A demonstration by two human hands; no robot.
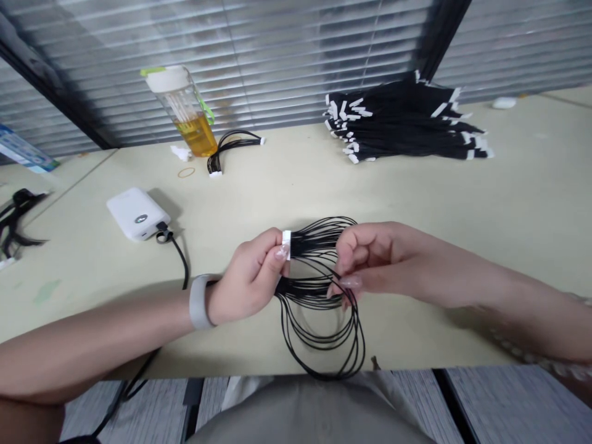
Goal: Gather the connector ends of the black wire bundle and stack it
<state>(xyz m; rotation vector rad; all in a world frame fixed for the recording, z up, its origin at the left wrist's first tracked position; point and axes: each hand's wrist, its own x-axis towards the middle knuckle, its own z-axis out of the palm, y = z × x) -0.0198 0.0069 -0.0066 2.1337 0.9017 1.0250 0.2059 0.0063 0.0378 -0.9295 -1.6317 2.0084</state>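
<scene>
My left hand (252,274) is closed with thumb and fingers around a white connector (286,245) at the end of a black wire harness (319,240). From it, many thin black wires run right and loop back below, hanging down toward the table's front edge. My right hand (370,265) is at the right side of the loops, thumb and fingertips pinched on some of the wires. The far end of the harness is hidden by my hands.
A pile of black harnesses (402,123) with white connectors lies at the back right. A bottle (197,126) stands at the back left beside a short harness (231,145). A white power bank (137,213) with a black cable (182,256) lies left. More black wires (18,219) lie far left.
</scene>
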